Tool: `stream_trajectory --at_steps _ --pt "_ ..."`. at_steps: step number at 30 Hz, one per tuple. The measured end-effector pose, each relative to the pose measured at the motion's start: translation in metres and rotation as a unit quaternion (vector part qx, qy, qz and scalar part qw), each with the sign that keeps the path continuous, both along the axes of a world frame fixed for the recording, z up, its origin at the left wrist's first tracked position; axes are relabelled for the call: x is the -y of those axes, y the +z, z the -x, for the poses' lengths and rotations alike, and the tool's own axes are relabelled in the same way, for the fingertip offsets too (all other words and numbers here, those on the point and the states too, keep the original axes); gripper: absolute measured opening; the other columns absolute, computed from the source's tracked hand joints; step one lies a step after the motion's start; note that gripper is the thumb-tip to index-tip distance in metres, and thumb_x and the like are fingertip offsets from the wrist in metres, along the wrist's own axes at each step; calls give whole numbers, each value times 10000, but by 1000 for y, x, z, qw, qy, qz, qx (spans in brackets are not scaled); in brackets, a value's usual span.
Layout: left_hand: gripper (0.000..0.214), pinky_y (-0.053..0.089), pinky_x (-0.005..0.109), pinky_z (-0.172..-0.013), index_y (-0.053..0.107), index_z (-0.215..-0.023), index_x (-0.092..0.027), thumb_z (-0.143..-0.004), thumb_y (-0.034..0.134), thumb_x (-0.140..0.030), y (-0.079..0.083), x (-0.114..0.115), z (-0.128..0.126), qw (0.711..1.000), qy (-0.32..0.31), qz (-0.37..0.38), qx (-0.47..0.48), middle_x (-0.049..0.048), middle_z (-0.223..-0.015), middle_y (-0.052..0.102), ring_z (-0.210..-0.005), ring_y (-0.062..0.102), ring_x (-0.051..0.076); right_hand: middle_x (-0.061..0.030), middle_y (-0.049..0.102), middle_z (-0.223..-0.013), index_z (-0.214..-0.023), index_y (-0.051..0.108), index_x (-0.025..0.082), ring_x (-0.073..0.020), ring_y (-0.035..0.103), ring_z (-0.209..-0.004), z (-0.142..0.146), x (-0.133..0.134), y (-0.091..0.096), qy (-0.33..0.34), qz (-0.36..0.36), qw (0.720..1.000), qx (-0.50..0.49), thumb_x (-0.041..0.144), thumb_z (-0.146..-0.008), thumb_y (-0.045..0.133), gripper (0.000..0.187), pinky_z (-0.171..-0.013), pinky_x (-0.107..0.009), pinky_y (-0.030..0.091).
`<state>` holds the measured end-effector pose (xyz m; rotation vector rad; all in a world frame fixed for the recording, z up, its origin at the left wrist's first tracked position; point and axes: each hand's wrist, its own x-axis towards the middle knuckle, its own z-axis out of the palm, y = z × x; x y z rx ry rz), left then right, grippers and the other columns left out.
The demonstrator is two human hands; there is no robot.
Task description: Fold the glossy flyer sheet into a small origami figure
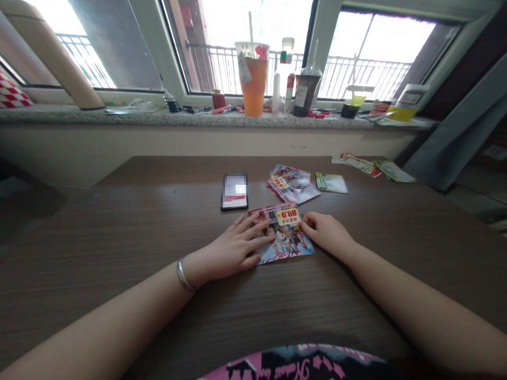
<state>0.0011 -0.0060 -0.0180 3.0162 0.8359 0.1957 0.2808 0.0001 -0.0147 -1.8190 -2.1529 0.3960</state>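
Note:
A colourful printed leaflet (283,232) with a yellow price tag lies flat on the dark wooden table (119,227). My left hand (232,248) rests flat on the leaflet's left part, fingers spread, a silver bangle on the wrist. My right hand (325,232) is at the leaflet's right edge, fingers curled and pinching that edge. Just beyond lie a small stack of similar leaflets (293,184) and a phone (234,192) face up.
Green leaflets (331,182) and more papers (372,166) lie toward the far right of the table. The stone windowsill (119,117) behind holds an orange drink cup (252,79), a dark drink cup (306,92), bottles and small items.

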Motion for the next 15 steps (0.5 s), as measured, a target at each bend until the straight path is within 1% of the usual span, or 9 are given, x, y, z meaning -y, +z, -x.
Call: stream_trajectory --at_steps 5,9,12,15 --pt "543 113 480 -1187 364 -1441 -287 -912 486 -257 2 1 -2 1000 -2 22 9 18 -1556 283 -1445 203 271 2 646 -688 -710 571 214 -142 549 -616 2 0 2 -2 2 1000 13 378 -875 487 247 -539 -255 278" --pt "523 92 473 -1190 398 -1411 -267 -897 488 -234 5 2 -4 999 0 45 -4 24 -1568 247 -1456 173 260 7 646 -688 -701 574 217 -142 547 -615 3 0 3 -2 3 1000 23 387 -859 515 239 -532 -253 273" --pt "441 83 471 -1189 453 -1355 -239 -930 493 -350 7 3 -5 999 7 54 -3 51 -1573 230 -1463 145 261 12 642 -687 -705 572 219 -142 546 -616 3 1 2 6 -3 999 31 397 -852 539 233 -526 -252 276" --pt "458 72 464 -1191 492 -1299 -218 -927 495 -484 8 3 -5 998 4 56 11 76 -1564 251 -1460 163 262 9 625 -687 -723 558 213 -147 542 -621 3 2 0 33 -31 999 30 387 -847 559 213 -539 -257 319"
